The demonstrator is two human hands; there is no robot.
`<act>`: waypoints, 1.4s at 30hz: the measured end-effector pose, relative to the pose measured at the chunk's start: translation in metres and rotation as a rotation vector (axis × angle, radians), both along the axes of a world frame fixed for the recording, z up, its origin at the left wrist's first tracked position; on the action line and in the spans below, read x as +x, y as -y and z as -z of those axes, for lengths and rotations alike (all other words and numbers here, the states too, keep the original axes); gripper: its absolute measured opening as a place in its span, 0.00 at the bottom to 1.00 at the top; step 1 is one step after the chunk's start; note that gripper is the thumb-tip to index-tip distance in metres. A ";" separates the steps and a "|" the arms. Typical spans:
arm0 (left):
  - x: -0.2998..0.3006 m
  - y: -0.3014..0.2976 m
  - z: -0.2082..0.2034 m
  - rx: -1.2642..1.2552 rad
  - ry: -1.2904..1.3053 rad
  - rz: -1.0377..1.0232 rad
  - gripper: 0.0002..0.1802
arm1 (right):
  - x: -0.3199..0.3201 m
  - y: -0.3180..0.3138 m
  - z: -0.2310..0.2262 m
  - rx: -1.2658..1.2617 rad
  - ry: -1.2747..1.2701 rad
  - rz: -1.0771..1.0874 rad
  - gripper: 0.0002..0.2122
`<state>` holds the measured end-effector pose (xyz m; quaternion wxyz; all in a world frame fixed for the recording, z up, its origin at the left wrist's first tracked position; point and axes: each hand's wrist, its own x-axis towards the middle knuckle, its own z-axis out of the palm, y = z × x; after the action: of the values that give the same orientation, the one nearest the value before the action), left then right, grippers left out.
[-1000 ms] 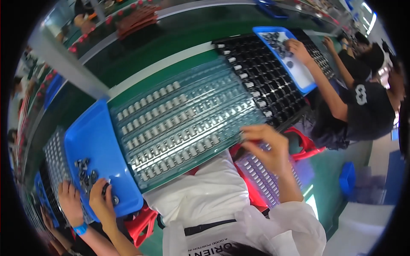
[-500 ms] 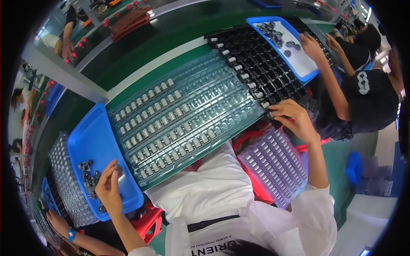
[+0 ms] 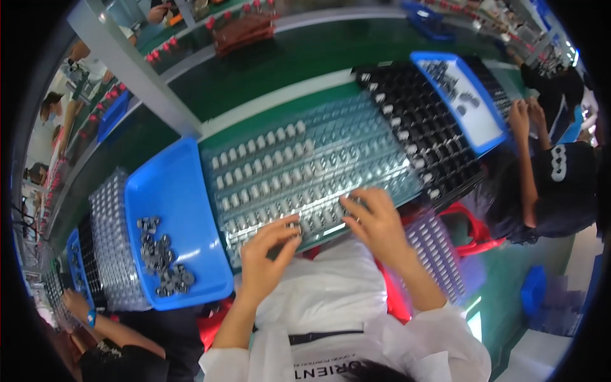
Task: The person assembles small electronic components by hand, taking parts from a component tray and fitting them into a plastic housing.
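My left hand (image 3: 267,254) is over the near edge of a clear plastic tray (image 3: 356,127), thumb and fingers pinched on a small dark metal part (image 3: 294,225). Across from it, my right hand (image 3: 377,224) has its thumb and fingertips curled at the tray's near rows. Whatever is between those fingertips is too small and blurred to make out. Short silvery cylinders (image 3: 259,173) stand in rows on the tray's left side. To the left, a blue bin (image 3: 191,210) holds a pile of small dark metal parts (image 3: 156,251).
A black grid tray (image 3: 433,121) with a line of cylinders adjoins at the right, then another blue bin (image 3: 474,124) of dark parts. A filled tray (image 3: 436,251) rests on a red stool (image 3: 474,232). Co-workers sit on both sides. A grey post (image 3: 140,76) rises at left.
My left hand has moved right, from above the blue bin to the clear tray. My right hand has come left from the black tray's near end. The whole view has shifted.
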<state>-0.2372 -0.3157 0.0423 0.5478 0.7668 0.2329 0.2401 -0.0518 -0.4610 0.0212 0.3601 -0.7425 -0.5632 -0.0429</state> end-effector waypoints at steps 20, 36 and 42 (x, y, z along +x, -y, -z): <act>0.001 0.003 0.002 -0.270 0.117 -0.087 0.10 | -0.032 -0.027 -0.040 0.162 -0.779 -0.085 0.14; -0.005 0.010 -0.011 -0.132 0.141 0.029 0.27 | -0.043 -0.032 -0.038 0.237 -0.347 -0.273 0.10; -0.006 0.011 -0.013 -0.060 0.132 0.024 0.27 | -0.044 -0.031 -0.036 0.237 -0.359 -0.263 0.10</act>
<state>-0.2431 -0.3270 0.0551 0.5874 0.7354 0.1943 0.2764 -0.0954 -0.4305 0.0576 0.5411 -0.6112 -0.5732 0.0711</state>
